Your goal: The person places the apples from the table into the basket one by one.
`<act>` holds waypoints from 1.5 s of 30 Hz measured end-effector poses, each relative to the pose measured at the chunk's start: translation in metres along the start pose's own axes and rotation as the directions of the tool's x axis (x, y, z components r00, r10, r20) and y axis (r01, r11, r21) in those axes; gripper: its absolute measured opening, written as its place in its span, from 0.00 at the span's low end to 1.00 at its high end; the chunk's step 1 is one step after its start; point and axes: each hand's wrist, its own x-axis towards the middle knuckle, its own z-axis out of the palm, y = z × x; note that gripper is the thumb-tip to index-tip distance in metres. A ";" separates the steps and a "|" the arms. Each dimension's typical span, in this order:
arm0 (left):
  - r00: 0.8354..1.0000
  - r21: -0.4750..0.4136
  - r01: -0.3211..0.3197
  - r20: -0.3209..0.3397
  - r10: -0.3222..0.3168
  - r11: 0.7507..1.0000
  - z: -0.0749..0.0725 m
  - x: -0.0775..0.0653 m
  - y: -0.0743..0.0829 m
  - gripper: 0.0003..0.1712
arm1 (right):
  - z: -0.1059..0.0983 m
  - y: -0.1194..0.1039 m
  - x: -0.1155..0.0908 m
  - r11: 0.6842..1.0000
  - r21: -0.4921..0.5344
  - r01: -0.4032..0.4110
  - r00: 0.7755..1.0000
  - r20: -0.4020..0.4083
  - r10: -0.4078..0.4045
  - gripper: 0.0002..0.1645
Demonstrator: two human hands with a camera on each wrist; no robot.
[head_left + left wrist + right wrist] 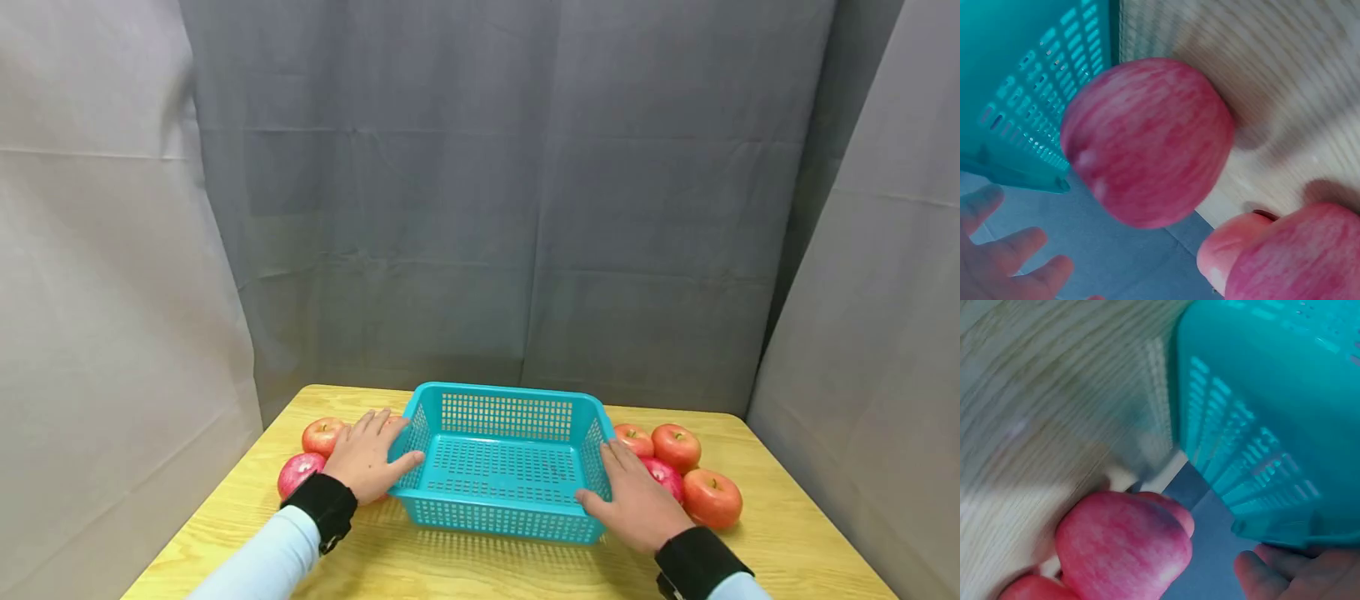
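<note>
Centrally, basket [498, 518]: turquoise, perforated.
Left hand [369, 458]: extended, fingers spread, at basket's left rim.
Right hand [643, 504]: fingers close together, thumb apart, at right rim.
Apples [712, 500]: toward worktop's [450, 577] side edges.

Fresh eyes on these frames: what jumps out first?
The turquoise perforated basket, mid-width on the wooden table, with the person's left hand at its left end and right hand at its right end. Next, the red apples: one group left of the basket, partly hidden by the left hand, another to its right.
</note>
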 end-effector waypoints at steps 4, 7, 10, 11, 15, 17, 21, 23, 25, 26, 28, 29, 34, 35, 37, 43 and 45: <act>1.000 -0.008 -0.003 -0.015 0.003 1.000 -0.001 -0.004 -0.006 0.45 | 0.001 -0.002 0.002 0.999 -0.016 -0.049 0.999 0.016 0.049 0.66; 1.000 -0.012 -0.005 -0.027 0.005 1.000 -0.002 -0.006 -0.010 0.43 | 0.001 -0.003 0.003 0.997 -0.024 -0.070 0.997 0.018 0.070 0.66; 0.999 -0.005 -0.007 -0.040 0.007 1.000 -0.003 -0.007 -0.014 0.41 | 0.001 -0.004 0.004 0.997 -0.027 -0.077 0.997 0.015 0.077 0.66; 0.999 -0.009 -0.009 -0.048 0.008 1.000 -0.002 -0.007 -0.015 0.40 | 0.002 -0.003 0.004 0.997 -0.027 -0.078 0.997 0.012 0.078 0.66; 0.999 -0.019 0.000 -0.048 -0.001 1.000 0.000 -0.012 -0.021 0.41 | 0.007 -0.001 0.005 0.996 -0.006 -0.084 0.996 0.014 0.084 0.64; 0.999 -0.029 0.013 -0.042 -0.014 0.999 0.002 -0.015 -0.025 0.42 | 0.010 -0.001 0.005 0.996 -0.002 -0.085 0.996 0.016 0.085 0.62; 0.999 -0.044 0.030 -0.042 -0.031 0.999 0.006 -0.022 -0.031 0.43 | 0.014 -0.003 0.006 0.997 -0.001 -0.084 0.996 0.009 0.084 0.58; 0.999 -0.054 0.033 -0.040 -0.035 0.998 0.007 -0.023 -0.032 0.43 | 0.015 -0.004 0.005 0.996 -0.002 -0.088 0.996 0.008 0.088 0.58; 0.999 -0.058 0.041 -0.031 -0.043 0.997 0.008 -0.025 -0.033 0.42 | 0.016 -0.004 0.004 0.996 0.002 -0.092 0.996 0.015 0.092 0.58; 0.999 -0.062 0.042 -0.027 -0.044 0.997 0.008 -0.025 -0.034 0.42 | 0.016 -0.004 0.003 0.996 0.002 -0.093 0.995 0.019 0.093 0.58; 0.999 -0.065 0.043 -0.024 -0.044 0.997 0.008 -0.025 -0.034 0.41 | 0.015 -0.005 0.002 0.996 0.001 -0.092 0.996 0.018 0.092 0.57; 0.999 -0.069 0.043 -0.021 -0.044 0.997 0.008 -0.024 -0.034 0.41 | 0.014 -0.004 0.001 0.996 0.002 -0.090 0.996 0.013 0.090 0.57; 0.999 -0.070 0.000 -0.044 -0.003 0.998 0.009 -0.022 -0.036 0.34 | 0.009 -0.004 -0.001 0.995 -0.002 -0.096 0.995 0.002 0.096 0.55; 0.999 -0.070 -0.005 -0.050 0.001 0.998 0.009 -0.021 -0.037 0.33 | 0.008 -0.004 -0.001 0.995 0.000 -0.098 0.995 0.004 0.098 0.55; 0.998 -0.063 -0.012 -0.060 0.008 0.998 0.009 -0.021 -0.040 0.31 | 0.008 -0.003 -0.002 0.995 0.002 -0.099 0.995 0.005 0.099 0.56; 0.999 -0.091 -0.003 -0.041 -0.001 0.996 0.007 -0.020 -0.043 0.29 | 0.008 -0.001 -0.003 0.996 0.008 -0.094 0.996 -0.004 0.094 0.57; 1.000 -0.103 0.012 -0.022 -0.014 0.995 0.009 -0.019 -0.043 0.30 | 0.009 0.000 -0.002 0.995 0.007 -0.095 0.995 -0.003 0.095 0.57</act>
